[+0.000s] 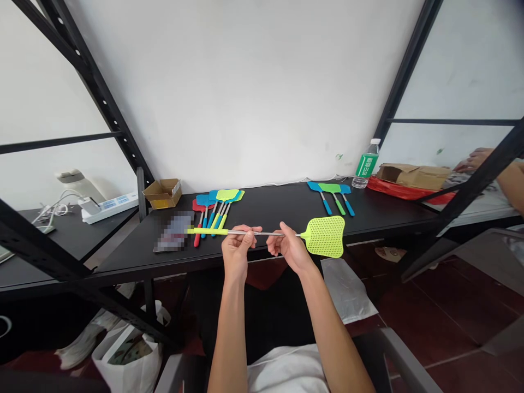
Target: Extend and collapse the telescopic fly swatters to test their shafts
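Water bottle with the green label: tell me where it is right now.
In the head view, the bottle stands at the desk's right back, by the wall, between the fanned flyswatters and the red plastic.

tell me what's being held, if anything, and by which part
A lime fly swatter, by its metal shaft: left hand nearer the handle, right hand nearer the mesh head.

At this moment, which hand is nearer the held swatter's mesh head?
Right. The right hand is beside the mesh head; the left hand holds the shaft near the handle.
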Tool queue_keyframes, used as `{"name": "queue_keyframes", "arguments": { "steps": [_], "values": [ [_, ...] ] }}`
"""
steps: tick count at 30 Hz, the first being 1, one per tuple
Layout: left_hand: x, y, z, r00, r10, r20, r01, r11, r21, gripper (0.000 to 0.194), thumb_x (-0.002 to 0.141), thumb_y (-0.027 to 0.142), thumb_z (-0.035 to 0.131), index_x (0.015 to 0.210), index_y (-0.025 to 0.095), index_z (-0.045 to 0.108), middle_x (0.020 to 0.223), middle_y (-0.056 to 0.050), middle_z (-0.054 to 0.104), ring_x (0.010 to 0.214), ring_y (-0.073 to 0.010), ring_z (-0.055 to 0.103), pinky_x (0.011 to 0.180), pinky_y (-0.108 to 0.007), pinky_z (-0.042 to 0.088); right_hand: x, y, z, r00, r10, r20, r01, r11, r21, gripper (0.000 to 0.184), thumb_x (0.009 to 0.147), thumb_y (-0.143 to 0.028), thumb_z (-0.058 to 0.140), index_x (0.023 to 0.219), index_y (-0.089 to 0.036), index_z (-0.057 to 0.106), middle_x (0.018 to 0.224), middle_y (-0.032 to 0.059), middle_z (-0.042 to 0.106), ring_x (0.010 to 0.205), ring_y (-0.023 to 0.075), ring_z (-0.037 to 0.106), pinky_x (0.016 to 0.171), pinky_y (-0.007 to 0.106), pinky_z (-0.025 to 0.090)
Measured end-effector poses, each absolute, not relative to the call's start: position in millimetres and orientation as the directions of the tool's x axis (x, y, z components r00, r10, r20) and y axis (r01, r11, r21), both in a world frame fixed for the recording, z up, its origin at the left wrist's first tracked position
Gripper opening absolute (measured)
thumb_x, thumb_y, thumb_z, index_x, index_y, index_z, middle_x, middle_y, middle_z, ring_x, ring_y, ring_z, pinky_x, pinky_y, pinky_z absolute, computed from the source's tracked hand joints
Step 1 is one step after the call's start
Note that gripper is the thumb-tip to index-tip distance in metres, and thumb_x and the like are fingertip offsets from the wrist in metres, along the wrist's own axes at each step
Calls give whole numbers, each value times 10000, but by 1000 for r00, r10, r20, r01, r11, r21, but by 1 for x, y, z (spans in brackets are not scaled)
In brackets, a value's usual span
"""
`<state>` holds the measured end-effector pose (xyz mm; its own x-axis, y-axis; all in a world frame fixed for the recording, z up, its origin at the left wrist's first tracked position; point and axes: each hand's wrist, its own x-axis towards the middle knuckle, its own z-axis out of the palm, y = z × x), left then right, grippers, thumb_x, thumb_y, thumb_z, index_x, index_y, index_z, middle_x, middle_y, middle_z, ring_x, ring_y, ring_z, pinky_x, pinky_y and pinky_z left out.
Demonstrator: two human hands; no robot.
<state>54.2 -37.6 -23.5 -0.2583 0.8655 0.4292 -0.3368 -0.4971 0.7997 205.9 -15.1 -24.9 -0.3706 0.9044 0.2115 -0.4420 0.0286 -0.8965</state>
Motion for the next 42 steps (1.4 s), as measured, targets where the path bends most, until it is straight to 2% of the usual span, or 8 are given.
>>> {"name": "queue_keyframes", "arguments": {
  "steps": [4,6,11,16,26,31,34,42],
  "values": [
    [52,-38,-25,-233,866,442,-333,-498,801,224,793,347,785,872,174,667,932,-110,769,602,-116,581,571,-254,442,205,-15,-24,-348,916,199,-462,17,-887,632,936,-616,489,485,-187,595,426,8,475,449,127,458,497,285,328],
    [51,-38,-26,-228,865,446,-319,-500,806,214,795,338,785,866,171,672,902,-102,764,618,-123,591,576,-253,440,205,-14,-26,-313,927,207,-480,34,-877,612,927,-588,534,456,-198,549,402,-10,421,432,122,424,495,291,325],
    [54,-36,-27,-295,854,430,-278,-507,816,218,789,340,790,851,160,684,644,-36,684,626,-149,616,570,-245,431,205,-11,-30,-271,936,223,-499,61,-864,456,890,-478,629,534,-199,575,461,-10,501,446,118,410,492,289,317],
    [56,-36,-26,-334,854,399,-292,-496,818,230,772,343,802,833,149,696,537,5,601,609,-150,613,573,-241,429,207,-10,-31,-274,929,247,-490,86,-867,437,911,-444,606,554,-192,597,481,-3,526,463,119,441,510,284,329],
    [58,-33,-27,-419,844,336,-329,-486,810,252,732,347,826,823,143,710,516,25,569,535,-114,539,562,-247,429,208,-12,-26,-269,919,287,-423,154,-893,507,936,-464,563,517,-181,611,493,12,538,481,119,462,530,285,350],
    [62,-35,-25,-425,850,311,-341,-468,815,264,735,349,826,828,141,693,502,28,547,616,-153,617,564,-239,414,210,-13,-25,-248,922,299,-407,181,-895,490,929,-472,577,536,-183,628,491,8,543,478,118,464,530,281,355],
    [63,-36,-24,-423,848,319,-340,-475,812,269,755,359,812,843,142,680,547,7,599,614,-145,607,548,-235,393,209,-14,-24,-259,922,287,-399,169,-901,504,929,-484,572,535,-177,644,481,13,540,479,119,469,536,281,354],
    [59,-37,-24,-292,841,456,-323,-535,781,217,835,356,748,867,170,642,711,-42,697,593,-121,563,553,-242,413,197,-15,-22,-238,947,216,-583,39,-811,582,929,-543,542,471,-185,573,429,-1,433,449,129,441,497,288,323]
  ]
}}
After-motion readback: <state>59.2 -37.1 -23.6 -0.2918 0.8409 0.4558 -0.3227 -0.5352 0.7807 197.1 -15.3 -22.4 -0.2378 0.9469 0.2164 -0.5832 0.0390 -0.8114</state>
